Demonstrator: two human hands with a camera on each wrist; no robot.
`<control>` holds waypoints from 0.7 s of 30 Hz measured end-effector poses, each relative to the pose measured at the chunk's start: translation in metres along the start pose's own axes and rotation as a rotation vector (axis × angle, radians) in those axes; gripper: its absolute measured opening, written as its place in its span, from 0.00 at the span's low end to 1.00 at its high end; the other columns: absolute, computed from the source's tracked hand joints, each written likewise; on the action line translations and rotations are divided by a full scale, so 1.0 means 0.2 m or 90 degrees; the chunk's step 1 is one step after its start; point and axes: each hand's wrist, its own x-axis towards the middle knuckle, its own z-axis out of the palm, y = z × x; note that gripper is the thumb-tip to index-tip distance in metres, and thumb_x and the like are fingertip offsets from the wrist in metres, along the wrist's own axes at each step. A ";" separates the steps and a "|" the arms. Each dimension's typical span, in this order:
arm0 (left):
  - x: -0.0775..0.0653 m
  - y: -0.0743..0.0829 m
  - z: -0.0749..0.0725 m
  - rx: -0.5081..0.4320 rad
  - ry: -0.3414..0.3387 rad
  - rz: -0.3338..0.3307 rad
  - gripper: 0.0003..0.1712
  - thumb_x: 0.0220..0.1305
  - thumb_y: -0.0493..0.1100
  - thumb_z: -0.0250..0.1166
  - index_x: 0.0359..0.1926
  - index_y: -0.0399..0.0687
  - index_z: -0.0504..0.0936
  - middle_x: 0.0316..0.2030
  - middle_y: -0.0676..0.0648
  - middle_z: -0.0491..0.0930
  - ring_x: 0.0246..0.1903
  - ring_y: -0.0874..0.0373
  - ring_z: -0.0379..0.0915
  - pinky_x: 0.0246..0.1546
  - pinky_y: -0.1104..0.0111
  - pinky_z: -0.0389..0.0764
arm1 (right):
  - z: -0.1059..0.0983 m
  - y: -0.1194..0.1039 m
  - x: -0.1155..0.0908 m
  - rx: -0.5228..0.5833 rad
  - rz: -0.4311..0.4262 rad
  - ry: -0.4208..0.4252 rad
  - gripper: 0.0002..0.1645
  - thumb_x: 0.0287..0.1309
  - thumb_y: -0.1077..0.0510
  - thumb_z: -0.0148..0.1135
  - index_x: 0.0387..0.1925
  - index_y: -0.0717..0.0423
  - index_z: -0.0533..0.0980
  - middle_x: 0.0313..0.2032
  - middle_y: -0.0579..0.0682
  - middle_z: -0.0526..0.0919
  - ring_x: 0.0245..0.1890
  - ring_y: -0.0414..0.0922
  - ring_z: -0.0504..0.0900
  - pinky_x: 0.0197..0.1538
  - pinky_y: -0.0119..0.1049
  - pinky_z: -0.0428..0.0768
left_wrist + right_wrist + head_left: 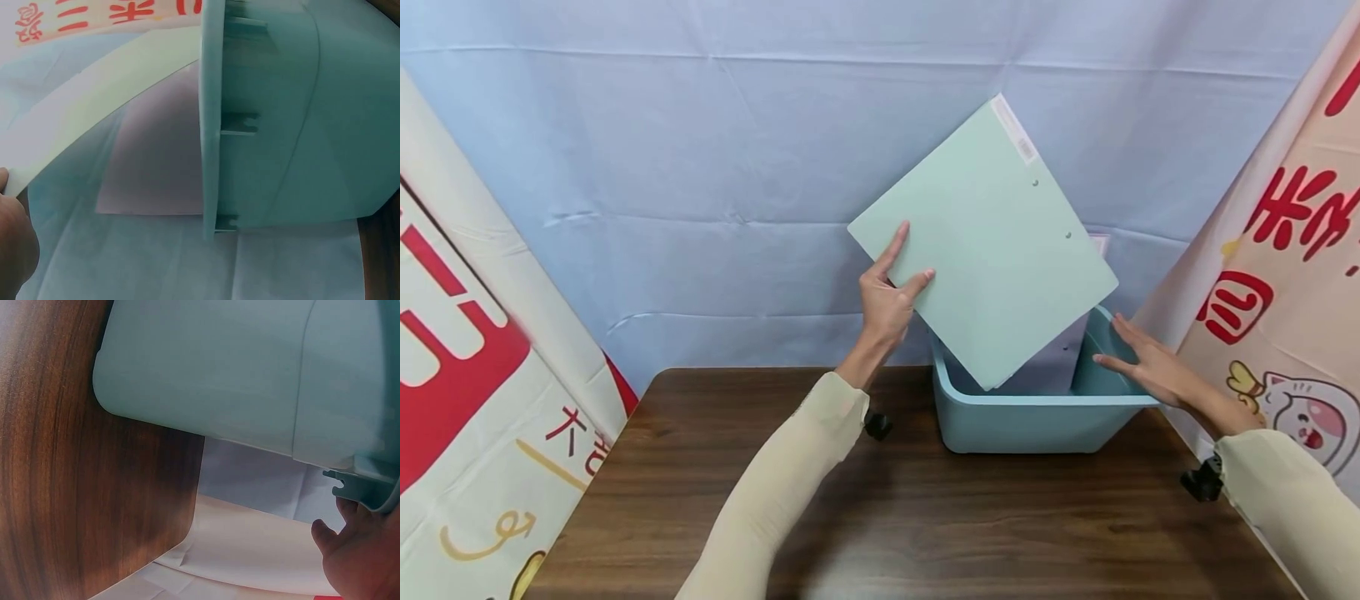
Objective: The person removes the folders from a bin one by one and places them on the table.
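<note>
My left hand [887, 304] grips the left edge of a pale green file folder [985, 242], with the thumb across its front. The folder is tilted, its lowest corner just inside the front rim of a blue-green plastic bin [1037, 425]. Behind it, a light purple folder [1048, 362] stands in the bin, partly hidden; its upper part [156, 156] shows above the rim in the left wrist view. My right hand [1157, 367] rests at the bin's right rim with fingers spread. In the right wrist view, that hand [362, 550] is partly behind the rim.
The bin stands on a dark wooden table [820, 533], near its back right corner. A pale blue cloth [700, 208] hangs behind the table. Printed banners hang at the left [467, 333] and right [1300, 250].
</note>
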 end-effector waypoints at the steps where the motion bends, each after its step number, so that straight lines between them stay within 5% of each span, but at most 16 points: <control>1: 0.00 0.01 0.00 -0.004 0.001 0.000 0.48 0.58 0.19 0.72 0.76 0.54 0.74 0.72 0.53 0.76 0.67 0.56 0.77 0.59 0.60 0.84 | 0.00 0.00 0.00 0.000 0.000 0.000 0.58 0.77 0.35 0.51 0.84 0.59 0.32 0.82 0.70 0.32 0.80 0.76 0.37 0.67 0.86 0.43; 21: 0.00 0.16 -0.10 -0.091 0.057 0.031 0.50 0.56 0.15 0.71 0.76 0.49 0.72 0.73 0.53 0.75 0.65 0.53 0.78 0.59 0.61 0.84 | 0.00 0.00 -0.01 0.004 -0.008 0.000 0.58 0.77 0.35 0.51 0.85 0.59 0.33 0.82 0.70 0.33 0.79 0.77 0.39 0.66 0.87 0.45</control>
